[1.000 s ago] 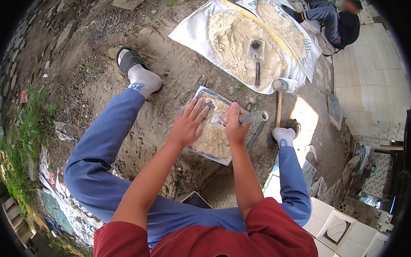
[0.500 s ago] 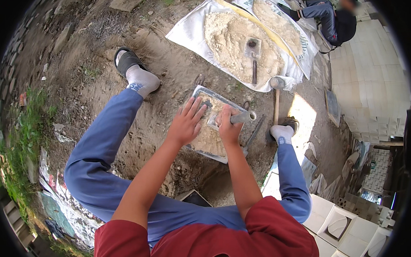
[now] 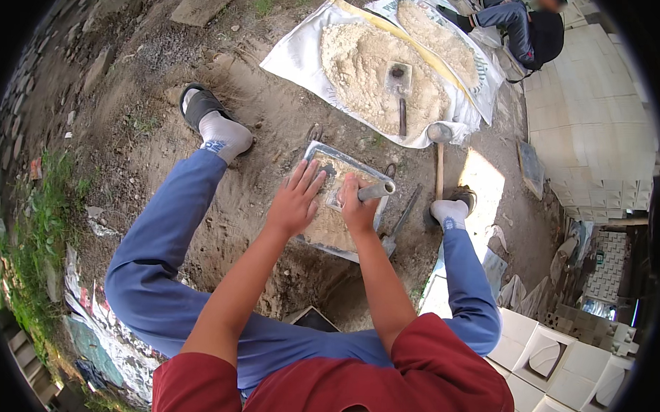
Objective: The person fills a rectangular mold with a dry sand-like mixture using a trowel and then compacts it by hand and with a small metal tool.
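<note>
Between my legs on the ground lies a rectangular metal-edged mould (image 3: 350,160), filled with pale sandy mix (image 3: 325,230). My left hand (image 3: 294,205) rests flat on the mix at the mould's left side, fingers stretched out. Just above its fingertips is a small dark patch (image 3: 329,170). My right hand (image 3: 355,207) is wrapped round the grey tube handle (image 3: 376,191) of a flat-plate trowel. The handle points right, its hollow end toward me. Part of the trowel's pale plate (image 3: 334,199) shows beside my knuckles, against the mix; my hand hides the rest.
White sacks (image 3: 299,56) beyond the mould bear heaps of pale mix (image 3: 357,54), with a plate tool (image 3: 398,77) on top. A mallet (image 3: 440,162) and a pointed trowel (image 3: 402,217) lie at the right. Pale blocks (image 3: 588,113) are stacked farther right. Another person (image 3: 543,35) sits far right.
The whole view has shifted slightly up and left. My right hand and the trowel handle have moved a little against the mould; my left hand stays flat on the mix.
</note>
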Available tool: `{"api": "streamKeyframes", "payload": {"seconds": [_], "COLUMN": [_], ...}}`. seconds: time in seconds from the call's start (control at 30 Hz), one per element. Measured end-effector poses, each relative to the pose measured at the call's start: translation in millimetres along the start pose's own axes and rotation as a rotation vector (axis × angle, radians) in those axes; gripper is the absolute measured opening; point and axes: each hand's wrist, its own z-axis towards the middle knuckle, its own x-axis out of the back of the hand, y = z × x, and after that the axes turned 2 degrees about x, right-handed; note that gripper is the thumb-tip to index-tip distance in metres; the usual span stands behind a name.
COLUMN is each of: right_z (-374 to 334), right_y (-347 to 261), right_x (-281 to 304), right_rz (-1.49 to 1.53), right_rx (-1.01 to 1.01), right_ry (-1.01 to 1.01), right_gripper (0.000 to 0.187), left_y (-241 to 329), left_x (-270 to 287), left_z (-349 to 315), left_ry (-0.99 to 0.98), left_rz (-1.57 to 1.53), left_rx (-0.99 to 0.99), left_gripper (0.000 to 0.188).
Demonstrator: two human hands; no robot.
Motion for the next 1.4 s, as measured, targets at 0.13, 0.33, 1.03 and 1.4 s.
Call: {"api": "streamKeyframes", "payload": {"seconds": [0.13, 0.33, 1.03, 1.4], "right_z": [-4, -11, -14, -23], "right_y": [-4, -5, -29, -25], "right_x": [1, 7, 10, 22], "right_rz": [-0.013, 0.012, 0.077, 0.158], "right_rx": [-0.032, 0.016, -0.018, -0.009], "right_ry": [0.036, 0.045, 0.028, 0.075], "right_gripper": [0.047, 0.046, 0.046, 0.048], "left_y": [-3, -4, -3, 1], "left_x": [1, -1, -3, -4], "left_z": [-4, -1, -4, 1], "left_ry": [0.001, 0.003, 0.02, 0.023], "left_rz": [-0.006, 0.01, 0.003, 0.008], "left_rx": [0.008, -0.005, 0.003, -0.013], "left_gripper": [0.074, 0.073, 0.071, 0.072]}}
